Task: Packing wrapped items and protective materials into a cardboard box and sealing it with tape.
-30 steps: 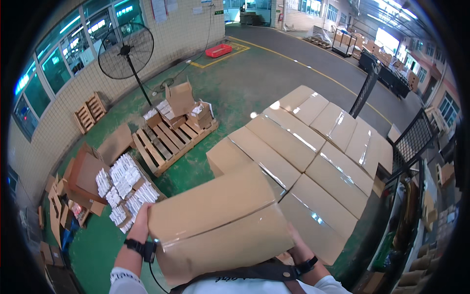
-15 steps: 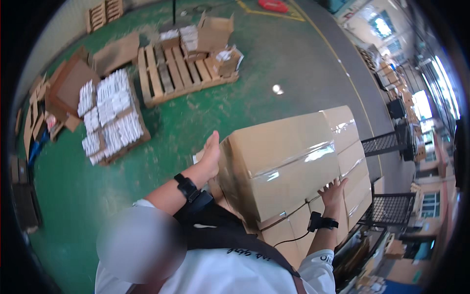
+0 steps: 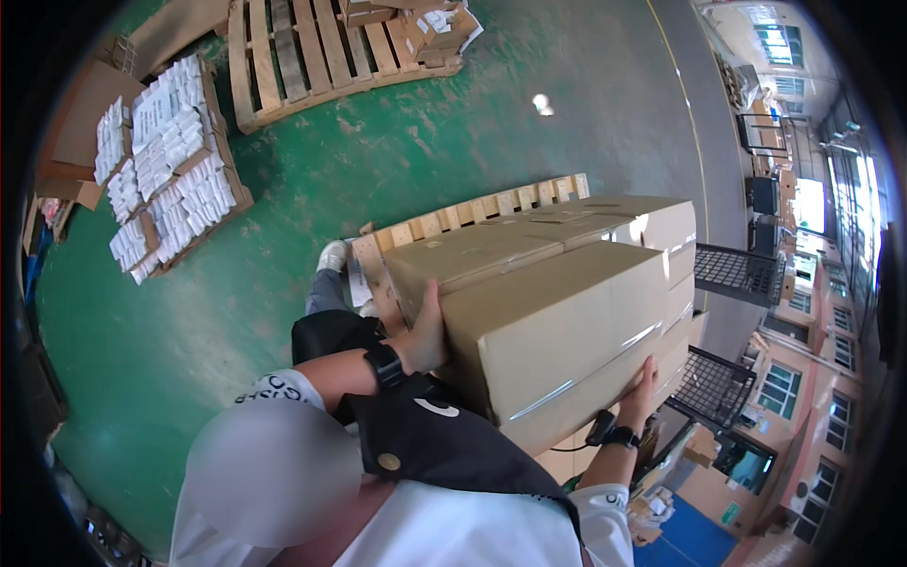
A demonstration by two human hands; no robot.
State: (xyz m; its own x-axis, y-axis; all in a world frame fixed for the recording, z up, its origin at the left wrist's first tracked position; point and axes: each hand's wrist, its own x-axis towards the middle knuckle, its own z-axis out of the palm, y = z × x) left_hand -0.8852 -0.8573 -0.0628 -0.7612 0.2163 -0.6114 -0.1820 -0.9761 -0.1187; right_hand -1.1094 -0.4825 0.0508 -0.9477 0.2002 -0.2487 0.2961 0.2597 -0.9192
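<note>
A large taped cardboard box (image 3: 567, 326) is tilted toward me, between my two hands. My left hand (image 3: 428, 333) presses against its left end, thumb pointing up. Lower on the near right side, my right hand (image 3: 641, 392) grips the box by its edge. The fingers under it are partly hidden. Behind and beneath are more cardboard boxes (image 3: 482, 253), stacked on a wooden pallet (image 3: 430, 225).
On the green floor at the left, a block of white packets (image 3: 175, 161) sits in cardboard trays. An older pallet (image 3: 312, 57) with opened cartons stands farther back. Black mesh racks (image 3: 732, 274) flank the stack on the right.
The box has tipped and shifted toward me, uncovering boxes and the pallet edge behind it. My right hand has closed on its near edge; my left stays at the left end.
</note>
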